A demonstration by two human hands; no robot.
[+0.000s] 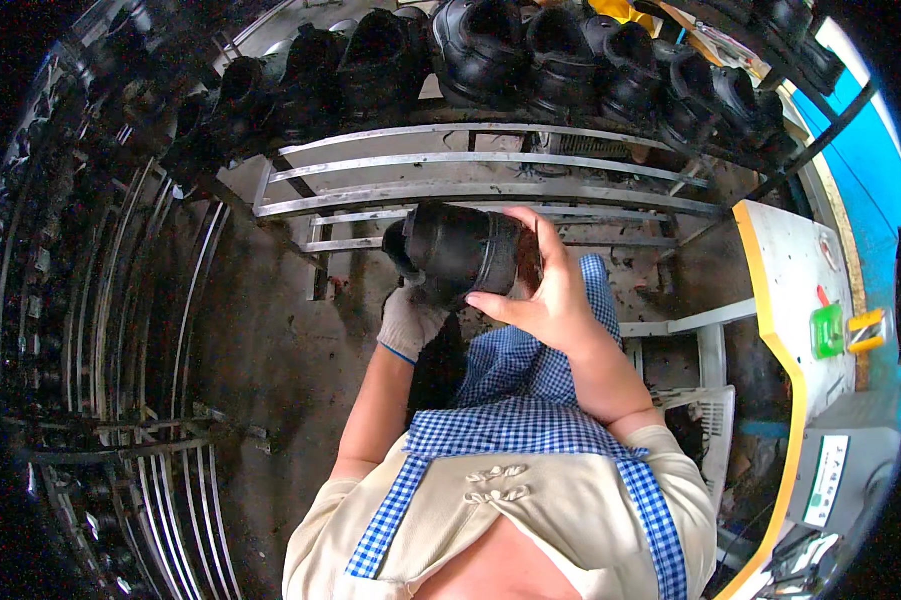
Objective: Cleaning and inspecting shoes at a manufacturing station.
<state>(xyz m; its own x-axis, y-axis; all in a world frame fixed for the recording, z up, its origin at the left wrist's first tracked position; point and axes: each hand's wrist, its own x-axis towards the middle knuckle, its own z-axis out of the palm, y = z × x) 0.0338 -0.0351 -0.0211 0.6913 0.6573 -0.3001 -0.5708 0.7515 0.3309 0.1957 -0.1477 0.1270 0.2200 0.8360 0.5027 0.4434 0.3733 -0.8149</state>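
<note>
A black shoe point(455, 255) is held in front of me, above my lap, lying sideways with its dark opening toward the left. My left hand point(410, 322), in a whitish knitted glove with a blue cuff, is closed on it from below at the left end; some of its fingers are hidden behind the shoe. Bare, my right hand point(545, 290) grips the other end, thumb along the near side and fingers over the far side. A dark reddish-brown patch point(528, 258) shows inside that grip; I cannot tell what it is.
Several black shoes point(475, 50) line a metal rack point(490, 195) ahead. More metal racks point(185, 300) stand along the left. At the right is a white table point(785, 260) with a yellow edge, bearing a green object point(826, 330), beside a grey box point(845, 470).
</note>
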